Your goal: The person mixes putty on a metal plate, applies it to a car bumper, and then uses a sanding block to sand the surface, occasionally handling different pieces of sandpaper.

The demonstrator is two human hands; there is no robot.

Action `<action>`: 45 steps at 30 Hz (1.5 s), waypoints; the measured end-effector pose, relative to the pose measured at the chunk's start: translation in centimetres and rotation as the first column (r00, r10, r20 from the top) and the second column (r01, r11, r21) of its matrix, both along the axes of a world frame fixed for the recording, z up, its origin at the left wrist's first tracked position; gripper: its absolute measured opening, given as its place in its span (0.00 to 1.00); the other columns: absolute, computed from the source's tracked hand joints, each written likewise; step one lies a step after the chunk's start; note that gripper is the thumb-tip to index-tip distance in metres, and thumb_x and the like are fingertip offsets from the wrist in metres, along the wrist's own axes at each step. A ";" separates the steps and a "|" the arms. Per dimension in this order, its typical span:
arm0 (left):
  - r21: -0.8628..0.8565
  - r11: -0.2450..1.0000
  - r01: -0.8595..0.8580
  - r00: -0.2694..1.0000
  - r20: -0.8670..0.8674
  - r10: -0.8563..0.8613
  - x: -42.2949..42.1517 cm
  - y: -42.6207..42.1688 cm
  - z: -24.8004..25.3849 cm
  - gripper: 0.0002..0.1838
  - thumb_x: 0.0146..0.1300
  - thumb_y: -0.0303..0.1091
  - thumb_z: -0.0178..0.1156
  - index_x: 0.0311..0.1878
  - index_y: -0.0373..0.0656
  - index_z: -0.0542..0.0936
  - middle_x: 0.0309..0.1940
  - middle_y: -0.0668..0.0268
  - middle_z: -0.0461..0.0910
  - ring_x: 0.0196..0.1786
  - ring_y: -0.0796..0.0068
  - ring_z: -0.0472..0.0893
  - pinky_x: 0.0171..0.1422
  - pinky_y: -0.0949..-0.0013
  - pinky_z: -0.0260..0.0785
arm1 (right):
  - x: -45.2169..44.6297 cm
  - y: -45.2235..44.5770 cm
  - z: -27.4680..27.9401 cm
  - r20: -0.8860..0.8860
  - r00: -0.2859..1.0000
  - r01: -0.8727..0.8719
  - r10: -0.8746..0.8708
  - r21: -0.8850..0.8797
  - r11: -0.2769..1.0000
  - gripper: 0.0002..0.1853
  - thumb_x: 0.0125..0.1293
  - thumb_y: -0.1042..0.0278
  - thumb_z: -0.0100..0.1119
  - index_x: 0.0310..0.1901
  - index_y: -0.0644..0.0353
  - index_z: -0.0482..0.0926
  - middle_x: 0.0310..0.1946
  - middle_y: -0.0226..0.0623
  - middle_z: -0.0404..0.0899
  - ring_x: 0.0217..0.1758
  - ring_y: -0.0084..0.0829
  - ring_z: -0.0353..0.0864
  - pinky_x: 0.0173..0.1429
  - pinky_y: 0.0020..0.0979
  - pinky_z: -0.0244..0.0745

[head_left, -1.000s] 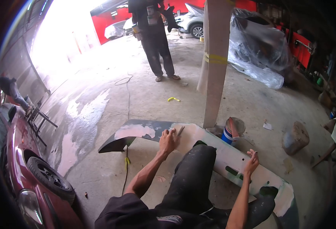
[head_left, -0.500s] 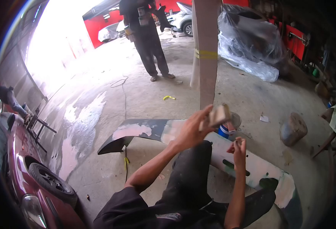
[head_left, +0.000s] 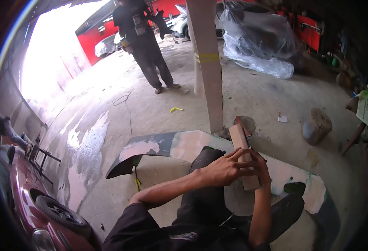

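Observation:
A long tan sanding block [head_left: 238,139] is held tilted between my two hands, over the bumper. My left hand [head_left: 225,169] lies across its middle with fingers bent over it. On the block's right side my right hand [head_left: 259,165] grips the edge, its fingers meeting those of the left. Part of the block is hidden under the fingers. Beneath them, the car bumper [head_left: 188,145], dark grey with patches of pinkish filler, curves around my legs on the floor.
A round tin [head_left: 249,124] stands behind the bumper, near a pillar [head_left: 209,75]. Another person [head_left: 144,50] stands further back. A maroon car [head_left: 20,192] is at left, a plastic-covered car [head_left: 259,37] at back right. A stump-like block [head_left: 316,126] sits at right.
The sanding block has come down and nearer, from my raised left hand into both hands. My right hand, apart before, has joined it. The view has shifted slightly.

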State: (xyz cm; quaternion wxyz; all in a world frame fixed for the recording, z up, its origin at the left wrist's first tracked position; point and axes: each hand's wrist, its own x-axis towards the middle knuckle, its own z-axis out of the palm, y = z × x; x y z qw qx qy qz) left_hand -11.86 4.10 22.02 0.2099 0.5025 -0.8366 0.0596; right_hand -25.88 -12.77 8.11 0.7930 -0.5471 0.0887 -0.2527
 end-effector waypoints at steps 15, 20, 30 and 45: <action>0.086 0.951 -0.296 0.786 -0.544 0.293 1.0 -0.6 1.3 0.19 0.65 0.23 0.67 0.60 0.39 0.82 0.62 0.56 0.82 0.64 0.54 0.82 0.59 0.54 0.81 | 1.6 0.7 0.6 0.048 0.997 -0.077 0.063 0.420 0.904 0.24 0.76 0.63 0.62 0.71 0.52 0.72 0.56 0.28 0.79 0.59 0.24 0.80 0.61 0.34 0.77; 0.144 0.929 -0.340 0.720 -0.596 0.356 1.2 -1.4 0.1 0.21 0.67 0.28 0.69 0.62 0.40 0.77 0.61 0.56 0.79 0.60 0.55 0.84 0.52 0.59 0.84 | 1.4 1.5 2.6 0.038 0.993 -0.117 0.111 0.329 0.937 0.28 0.78 0.65 0.59 0.77 0.51 0.67 0.62 0.32 0.77 0.62 0.26 0.79 0.64 0.34 0.75; 0.161 0.922 -0.351 0.590 -0.727 0.352 1.9 -5.6 -4.6 0.30 0.66 0.44 0.74 0.63 0.41 0.72 0.51 0.49 0.81 0.48 0.50 0.86 0.51 0.53 0.79 | 1.3 1.9 3.7 -0.103 0.991 0.107 -0.087 0.199 0.974 0.35 0.75 0.59 0.63 0.79 0.52 0.61 0.62 0.40 0.78 0.62 0.32 0.82 0.62 0.37 0.77; 0.338 0.909 -0.246 0.172 -0.907 0.384 3.2 -9.0 -12.7 0.26 0.68 0.46 0.74 0.55 0.40 0.72 0.48 0.58 0.85 0.44 0.73 0.83 0.48 0.65 0.75 | 2.5 0.5 0.7 -0.311 0.922 0.221 -0.229 -0.059 0.973 0.25 0.65 0.73 0.67 0.64 0.51 0.73 0.45 0.33 0.84 0.48 0.28 0.86 0.54 0.34 0.83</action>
